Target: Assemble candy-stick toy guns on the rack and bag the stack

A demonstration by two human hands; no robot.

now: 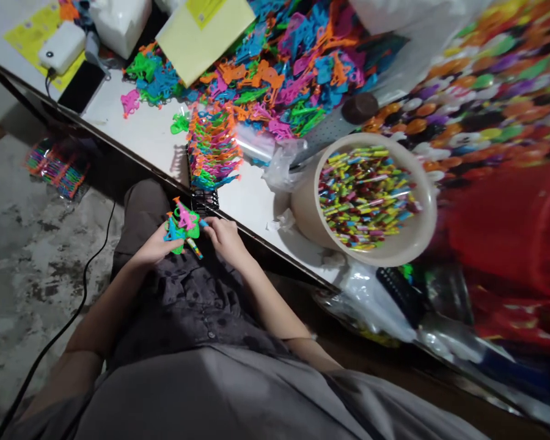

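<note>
Left hand (153, 246) closes on a few plastic toys (186, 217), pink, blue and green, above the lap near the table edge; right hand (225, 237) pinches a small blue piece (203, 223) just beside them. A patterned tube (194, 248) juts out below the toys; its hold is unclear. Risk: several light toys share one grip, so slackened fingers could drop one to lap or floor. Second risk: a knocked black rack (205, 200) at the edge could spill the row (215, 143) of toys. White table (135, 137): loose pile (266, 73), phone (81, 87), bucket (308, 214) of tubes (366, 195); glossy coloured pieces (486, 82) beyond, blurred. Floor (9, 201): patchy grey, with a bag (57, 168) and black cable (84, 290).
</note>
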